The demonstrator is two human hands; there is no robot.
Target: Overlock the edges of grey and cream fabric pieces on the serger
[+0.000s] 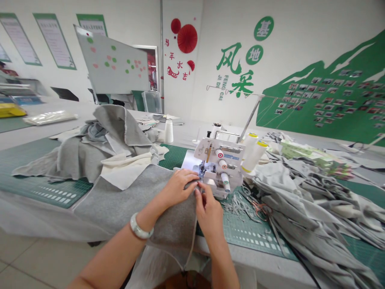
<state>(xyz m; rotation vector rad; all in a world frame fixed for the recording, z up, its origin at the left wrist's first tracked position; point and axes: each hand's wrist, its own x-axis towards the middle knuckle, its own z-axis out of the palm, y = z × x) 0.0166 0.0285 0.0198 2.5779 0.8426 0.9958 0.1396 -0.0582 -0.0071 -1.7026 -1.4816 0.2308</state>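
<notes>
A white overlock sewing machine [221, 164] stands on the table, its needle area facing my hands. Grey fabric [129, 206] spreads from the machine leftward and hangs over the table's front edge. My left hand [179, 188] lies on this fabric close to the presser foot, fingers stretched toward it. Just right of it, my right hand [209, 206] pinches the fabric's edge between thumb and fingers. The fingertips of both hands nearly meet beside the machine's front plate. A pale bracelet circles my left wrist.
Piled grey cloth [78, 150] lies at left, with more heaped fabric [300, 200] at right. Scissors [261, 209] and thread scraps [240, 206] rest on the green cutting mat [255, 237]. White thread cones [254, 156] stand behind the machine; another cone [169, 131] is left of it.
</notes>
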